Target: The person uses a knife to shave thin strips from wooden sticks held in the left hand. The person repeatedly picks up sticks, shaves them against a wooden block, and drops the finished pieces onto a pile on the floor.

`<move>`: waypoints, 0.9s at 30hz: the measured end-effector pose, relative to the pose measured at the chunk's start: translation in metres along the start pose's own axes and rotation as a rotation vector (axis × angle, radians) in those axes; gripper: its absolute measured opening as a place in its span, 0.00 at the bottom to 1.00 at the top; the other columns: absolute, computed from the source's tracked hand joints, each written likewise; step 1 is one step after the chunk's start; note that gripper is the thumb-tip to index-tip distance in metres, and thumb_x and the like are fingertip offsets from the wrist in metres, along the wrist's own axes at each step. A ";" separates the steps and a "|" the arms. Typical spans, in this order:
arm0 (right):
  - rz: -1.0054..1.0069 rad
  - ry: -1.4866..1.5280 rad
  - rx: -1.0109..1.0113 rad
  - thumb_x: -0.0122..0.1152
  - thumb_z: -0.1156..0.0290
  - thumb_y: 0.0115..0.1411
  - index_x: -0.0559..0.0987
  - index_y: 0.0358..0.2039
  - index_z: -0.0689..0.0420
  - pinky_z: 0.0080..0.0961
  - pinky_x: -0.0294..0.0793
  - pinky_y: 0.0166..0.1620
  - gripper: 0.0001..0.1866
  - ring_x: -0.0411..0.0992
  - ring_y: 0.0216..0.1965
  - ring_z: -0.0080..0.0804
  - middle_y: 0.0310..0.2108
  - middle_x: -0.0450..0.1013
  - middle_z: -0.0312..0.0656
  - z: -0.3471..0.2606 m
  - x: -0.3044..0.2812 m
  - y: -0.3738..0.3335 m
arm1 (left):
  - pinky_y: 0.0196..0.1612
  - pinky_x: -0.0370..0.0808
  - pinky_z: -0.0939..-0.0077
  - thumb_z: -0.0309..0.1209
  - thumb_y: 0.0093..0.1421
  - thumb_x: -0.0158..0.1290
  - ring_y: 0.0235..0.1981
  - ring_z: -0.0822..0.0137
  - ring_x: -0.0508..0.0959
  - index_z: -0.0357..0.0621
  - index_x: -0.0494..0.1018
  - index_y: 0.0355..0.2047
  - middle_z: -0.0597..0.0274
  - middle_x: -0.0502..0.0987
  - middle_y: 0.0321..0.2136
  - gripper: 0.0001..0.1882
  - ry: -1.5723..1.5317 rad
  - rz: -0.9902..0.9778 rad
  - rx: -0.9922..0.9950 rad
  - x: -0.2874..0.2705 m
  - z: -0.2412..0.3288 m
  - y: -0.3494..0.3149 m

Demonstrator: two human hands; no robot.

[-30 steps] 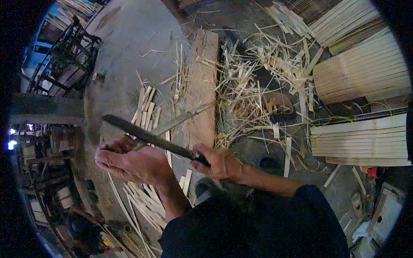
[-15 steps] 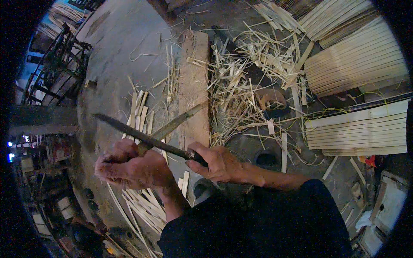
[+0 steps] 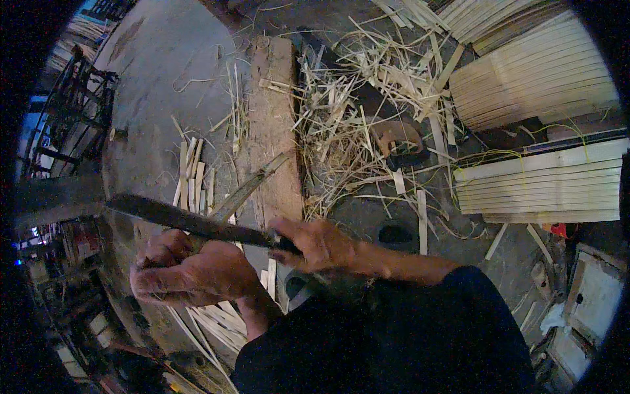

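My right hand (image 3: pixel 318 246) is closed around the dark handle of a long knife (image 3: pixel 174 218). Its broad blade points left, passing just above my left hand and across a split piece of bamboo (image 3: pixel 251 188). My left hand (image 3: pixel 197 270) is curled in a fist around the bamboo's near end, most of which the fingers and blade hide. The far end of the bamboo rests on a thick wooden beam (image 3: pixel 275 125) lying on the floor. Whether the blade touches the bamboo cannot be made out.
Tangled shavings (image 3: pixel 341 131) lie right of the beam. Pale cut strips (image 3: pixel 191 171) are on the floor to its left, with another bundle of strips (image 3: pixel 220 325) below my left hand. Slatted panels (image 3: pixel 538 187) stand at the right, and a dark frame (image 3: pixel 72 125) is at the far left.
The knife has turned, showing more of its flat side, and its tip has moved left and down. My left hand has dropped slightly, still on the bamboo. The whole view has shifted a little.
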State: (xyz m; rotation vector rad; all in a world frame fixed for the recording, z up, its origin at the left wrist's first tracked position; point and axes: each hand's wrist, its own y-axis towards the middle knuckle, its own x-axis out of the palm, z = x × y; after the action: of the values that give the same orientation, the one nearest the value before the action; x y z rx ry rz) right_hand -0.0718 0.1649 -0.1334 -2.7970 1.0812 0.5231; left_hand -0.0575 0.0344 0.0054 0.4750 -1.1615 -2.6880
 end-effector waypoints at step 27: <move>0.106 -0.074 0.276 0.47 0.50 0.62 0.69 0.45 0.60 0.44 0.72 0.36 0.25 0.73 0.33 0.59 0.28 0.74 0.56 0.070 -0.018 0.017 | 0.21 0.55 0.78 0.45 0.67 0.38 0.18 0.74 0.55 0.46 0.58 0.26 0.69 0.55 0.16 0.18 -0.341 0.046 -0.138 0.028 0.008 0.008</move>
State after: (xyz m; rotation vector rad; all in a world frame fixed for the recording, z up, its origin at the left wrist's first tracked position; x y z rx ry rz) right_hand -0.1153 0.1786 -0.1917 -2.4760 1.1900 0.4453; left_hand -0.0862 0.0263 0.0100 -0.0343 -1.0344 -2.8567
